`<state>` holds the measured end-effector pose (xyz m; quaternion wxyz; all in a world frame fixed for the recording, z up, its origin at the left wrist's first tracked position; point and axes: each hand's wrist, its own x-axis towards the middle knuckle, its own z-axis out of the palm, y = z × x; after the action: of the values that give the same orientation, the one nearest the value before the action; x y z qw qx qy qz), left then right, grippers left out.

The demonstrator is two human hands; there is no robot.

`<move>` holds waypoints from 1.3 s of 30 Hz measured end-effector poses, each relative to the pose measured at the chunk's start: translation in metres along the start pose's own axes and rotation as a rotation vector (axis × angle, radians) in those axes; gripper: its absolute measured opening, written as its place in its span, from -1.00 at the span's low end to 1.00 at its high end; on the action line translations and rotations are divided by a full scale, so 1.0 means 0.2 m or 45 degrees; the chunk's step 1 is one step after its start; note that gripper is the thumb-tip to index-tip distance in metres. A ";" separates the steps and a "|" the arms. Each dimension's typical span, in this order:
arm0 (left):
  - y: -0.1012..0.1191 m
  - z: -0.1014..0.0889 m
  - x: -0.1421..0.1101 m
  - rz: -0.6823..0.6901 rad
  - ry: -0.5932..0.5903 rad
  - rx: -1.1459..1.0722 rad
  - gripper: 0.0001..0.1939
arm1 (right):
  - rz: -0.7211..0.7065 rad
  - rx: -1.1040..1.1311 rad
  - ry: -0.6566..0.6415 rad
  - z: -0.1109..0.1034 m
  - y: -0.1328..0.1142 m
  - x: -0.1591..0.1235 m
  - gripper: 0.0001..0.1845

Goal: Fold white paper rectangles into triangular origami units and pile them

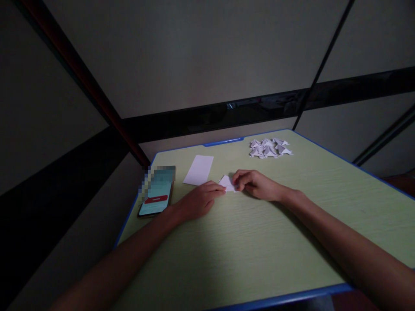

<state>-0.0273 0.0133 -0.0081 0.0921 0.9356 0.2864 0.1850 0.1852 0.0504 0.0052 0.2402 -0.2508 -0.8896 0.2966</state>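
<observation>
A small piece of white folded paper (228, 183) with a pointed top lies on the table between my two hands. My left hand (202, 199) presses its outstretched fingertips onto the lower left corner of the paper, holding it against the tabletop. At the right corner, the curled fingers of my right hand (256, 185) grip the paper, and they cover that end of it. A flat white sheet of paper (199, 169) lies just beyond my left hand.
The pale green table (201, 259) has a blue rim. Near its left edge lies a phone (158, 190) with its screen lit. Several folded paper figures (269, 150) sit in two rows at the back right. Grey panels (207, 56) with a dark band stand behind the table.
</observation>
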 end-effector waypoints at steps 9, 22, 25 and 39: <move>0.05 -0.03 0.02 -0.045 -0.093 0.017 -0.49 | -0.001 0.105 0.055 -0.02 0.03 -0.01 -0.64; 0.03 -0.02 0.02 -0.048 -0.077 -0.019 -0.47 | 0.001 0.058 0.008 0.03 0.03 0.04 -0.66; 0.03 -0.03 0.02 -0.048 -0.079 -0.033 -0.48 | 0.026 0.059 0.012 0.01 0.03 0.04 -0.68; 0.06 -0.01 0.01 -0.078 -0.016 0.051 -0.59 | -0.045 -0.228 0.026 -0.02 -0.01 -0.02 -0.77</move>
<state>-0.0214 0.0043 -0.0024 0.0807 0.9292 0.3180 0.1704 0.1899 0.0488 0.0079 0.2311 -0.2585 -0.9144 0.2088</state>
